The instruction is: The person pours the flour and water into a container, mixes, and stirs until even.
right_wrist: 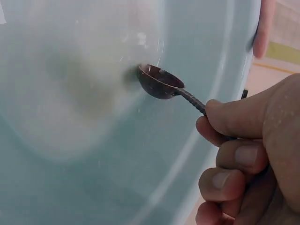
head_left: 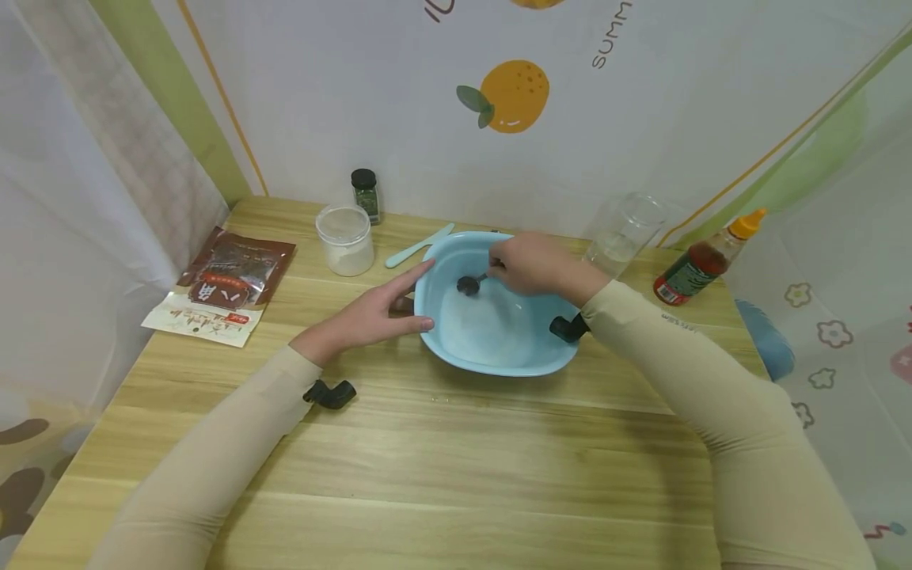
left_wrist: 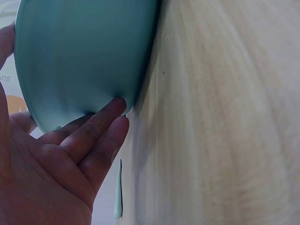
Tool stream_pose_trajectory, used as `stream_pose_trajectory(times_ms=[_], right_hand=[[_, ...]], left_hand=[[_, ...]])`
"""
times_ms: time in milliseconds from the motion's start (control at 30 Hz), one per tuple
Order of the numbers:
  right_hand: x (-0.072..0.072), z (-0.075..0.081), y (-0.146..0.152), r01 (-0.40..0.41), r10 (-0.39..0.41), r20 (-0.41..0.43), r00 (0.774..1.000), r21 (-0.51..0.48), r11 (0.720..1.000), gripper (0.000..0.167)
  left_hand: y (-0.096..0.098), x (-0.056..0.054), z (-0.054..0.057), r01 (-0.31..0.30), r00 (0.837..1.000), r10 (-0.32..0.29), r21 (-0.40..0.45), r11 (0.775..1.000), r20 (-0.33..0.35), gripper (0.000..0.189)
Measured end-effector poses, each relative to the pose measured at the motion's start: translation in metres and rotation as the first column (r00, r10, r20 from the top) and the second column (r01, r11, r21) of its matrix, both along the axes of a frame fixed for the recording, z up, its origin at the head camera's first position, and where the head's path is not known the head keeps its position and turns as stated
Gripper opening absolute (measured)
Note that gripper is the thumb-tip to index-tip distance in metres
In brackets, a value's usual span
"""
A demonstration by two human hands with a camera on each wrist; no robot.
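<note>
A light blue basin stands on the wooden table with cloudy whitish liquid in its bottom. My left hand holds the basin's left side, thumb and forefinger at the rim. In the left wrist view, other fingers press on the outer wall low down, close to the tabletop. My right hand reaches over the basin from the right and pinches the handle of a small dark measuring spoon. Its round bowl, tilted, is at the liquid near the basin's inner wall.
Behind the basin lie a pale green spatula, a lidded jar of white powder and a black-capped green seasoning jar. A brown food packet lies left. At right stand a clear glass and a red sauce bottle.
</note>
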State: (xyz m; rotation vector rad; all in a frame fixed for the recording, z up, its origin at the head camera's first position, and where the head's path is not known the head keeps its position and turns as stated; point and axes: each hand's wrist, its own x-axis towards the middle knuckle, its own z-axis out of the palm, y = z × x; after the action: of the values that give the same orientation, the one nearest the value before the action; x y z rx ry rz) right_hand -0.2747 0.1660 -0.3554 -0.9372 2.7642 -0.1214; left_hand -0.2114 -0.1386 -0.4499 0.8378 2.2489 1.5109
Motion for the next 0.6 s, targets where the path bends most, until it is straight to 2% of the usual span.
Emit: stream_pose_trajectory(times_ms=[267,433,600], right_hand=[[0.015,-0.002,-0.003,-0.111,0.116,0.074,0.990,-0.070,0.991,0.015],[0.020,0.000,0.004,-0.185,0.197,0.150,0.969,-0.092,0.978,0.013],[0.019,0.005,0.016,-0.206,0.217,0.244,0.945,-0.070,0.976,0.015]], left_hand=[[0.000,0.001,0.002,-0.001,1.000,0.001,-0.005,1.000,0.005,0.101],[0.000,0.001,0.002,-0.009,1.000,0.009,-0.008,1.000,0.012,0.101],[0.000,0.001,0.002,-0.015,1.000,0.015,-0.003,1.000,0.001,0.101]])
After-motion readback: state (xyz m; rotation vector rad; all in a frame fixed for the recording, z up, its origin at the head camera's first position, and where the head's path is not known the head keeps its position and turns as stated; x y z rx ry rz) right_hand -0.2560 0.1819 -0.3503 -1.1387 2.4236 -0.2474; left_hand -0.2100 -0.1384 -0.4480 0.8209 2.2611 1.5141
